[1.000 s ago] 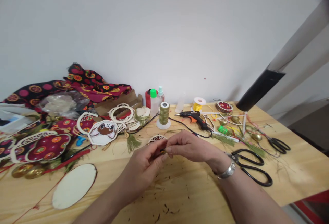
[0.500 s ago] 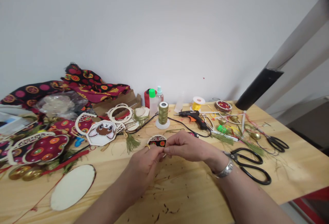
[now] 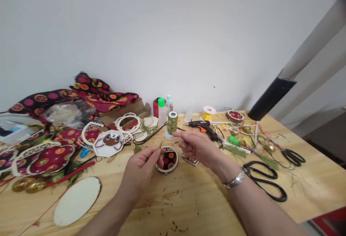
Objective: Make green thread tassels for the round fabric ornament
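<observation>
My left hand (image 3: 142, 164) pinches the rim of a small round ornament (image 3: 168, 159) with a pale wooden frame and black fabric dotted red and yellow. It holds the ornament a little above the wooden table (image 3: 189, 200). My right hand (image 3: 196, 146) hovers just right of it, thumb and forefinger pinched near the spool of olive-green thread (image 3: 172, 123); what they hold is too fine to see. A silver bracelet (image 3: 235, 181) is on that wrist. A small flat piece (image 3: 191, 159) lies under the right hand.
A black glue gun (image 3: 204, 125), a yellow spool (image 3: 207, 113) and bottles (image 3: 163, 108) stand at the back. Black scissors (image 3: 267, 180) lie right, smaller scissors (image 3: 292, 154) farther right. Patterned fabric (image 3: 92, 91), wooden frames (image 3: 127, 122), a sheep-face hexagon (image 3: 109, 143) and a white oval (image 3: 77, 200) fill the left.
The hands, pressed together over the ornament a second ago, have drawn apart. The right hand has lifted up and back toward the thread spool; the ornament now shows in the left hand.
</observation>
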`<state>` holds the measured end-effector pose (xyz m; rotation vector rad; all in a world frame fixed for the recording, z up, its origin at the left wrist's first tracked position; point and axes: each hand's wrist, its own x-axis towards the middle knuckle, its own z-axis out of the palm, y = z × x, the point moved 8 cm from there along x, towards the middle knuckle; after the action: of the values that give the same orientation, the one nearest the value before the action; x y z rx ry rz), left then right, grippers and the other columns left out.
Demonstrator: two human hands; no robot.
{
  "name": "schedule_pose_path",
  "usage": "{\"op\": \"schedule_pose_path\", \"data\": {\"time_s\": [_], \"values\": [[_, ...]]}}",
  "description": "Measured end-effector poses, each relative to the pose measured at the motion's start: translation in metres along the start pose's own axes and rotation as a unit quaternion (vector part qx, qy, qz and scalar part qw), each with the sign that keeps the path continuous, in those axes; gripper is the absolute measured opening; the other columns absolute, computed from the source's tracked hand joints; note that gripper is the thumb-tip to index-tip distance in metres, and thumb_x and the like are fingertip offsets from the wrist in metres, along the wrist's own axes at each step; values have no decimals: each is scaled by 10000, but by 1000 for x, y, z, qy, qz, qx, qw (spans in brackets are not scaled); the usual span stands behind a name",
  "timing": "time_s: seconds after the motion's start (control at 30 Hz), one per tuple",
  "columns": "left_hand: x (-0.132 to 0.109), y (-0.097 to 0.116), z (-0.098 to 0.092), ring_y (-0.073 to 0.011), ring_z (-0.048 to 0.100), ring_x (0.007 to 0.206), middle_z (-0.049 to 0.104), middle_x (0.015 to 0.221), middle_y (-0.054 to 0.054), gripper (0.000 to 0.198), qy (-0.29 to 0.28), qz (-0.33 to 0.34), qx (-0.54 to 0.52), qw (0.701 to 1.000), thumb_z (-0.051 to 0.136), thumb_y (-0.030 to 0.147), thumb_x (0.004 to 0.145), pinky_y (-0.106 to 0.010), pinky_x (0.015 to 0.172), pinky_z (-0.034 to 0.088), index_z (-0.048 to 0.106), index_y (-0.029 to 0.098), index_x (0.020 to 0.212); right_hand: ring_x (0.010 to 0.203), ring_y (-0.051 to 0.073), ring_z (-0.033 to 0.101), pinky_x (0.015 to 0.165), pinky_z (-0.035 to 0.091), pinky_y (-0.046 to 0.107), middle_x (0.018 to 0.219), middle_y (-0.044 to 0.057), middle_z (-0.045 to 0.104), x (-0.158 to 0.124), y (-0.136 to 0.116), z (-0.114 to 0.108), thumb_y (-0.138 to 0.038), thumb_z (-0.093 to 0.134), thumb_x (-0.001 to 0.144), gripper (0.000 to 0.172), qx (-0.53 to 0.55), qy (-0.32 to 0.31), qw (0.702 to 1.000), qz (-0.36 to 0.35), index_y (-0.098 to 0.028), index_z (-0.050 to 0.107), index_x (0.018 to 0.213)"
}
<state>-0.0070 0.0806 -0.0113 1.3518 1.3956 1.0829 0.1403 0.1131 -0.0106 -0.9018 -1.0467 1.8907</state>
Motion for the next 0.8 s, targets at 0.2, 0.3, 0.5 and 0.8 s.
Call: {"op": "schedule_pose_path", "data": {"time_s": [0.2, 0.3, 0.5, 0.8], "values": [[2, -2, 2, -58, 334, 381, 589, 544, 9, 283, 13, -47, -89, 995, 651, 422, 711, -199, 382, 251, 645, 150, 632, 423, 51, 444, 457, 324, 189, 571, -53, 585, 1, 4, 9, -221, 622, 736, 537, -15, -3, 998, -59, -124, 423, 1225], [2, -6, 3, -55, 336, 383, 624, 581, -7, 271, 20, -55, -126, 990, 680, 415, 688, -200, 376, 242, 687, 145, 713, 445, 83, 546, 491, 422, 220, 599, -24, 639, 2, 8, 9, -233, 659, 697, 495, 0, 16, 998, -59, -126, 454, 1134], [1, -16, 4, -61, 295, 408, 435, 433, 65, 299, 33, -46, -183, 981, 679, 399, 714, -197, 390, 212, 715, 139, 856, 442, 132, 611, 500, 511, 282, 588, -1, 666, 0, 12, 16, -228, 649, 672, 419, 7, 47, 997, -59, -122, 458, 1029], [-2, -18, 15, -53, 288, 416, 512, 493, 30, 290, -18, -82, -235, 968, 669, 363, 733, -198, 403, 195, 726, 122, 884, 406, 88, 562, 428, 445, 194, 579, -60, 636, -4, 18, 36, -103, 529, 748, 785, -99, -4, 991, -90, -187, 133, 1421]]}}
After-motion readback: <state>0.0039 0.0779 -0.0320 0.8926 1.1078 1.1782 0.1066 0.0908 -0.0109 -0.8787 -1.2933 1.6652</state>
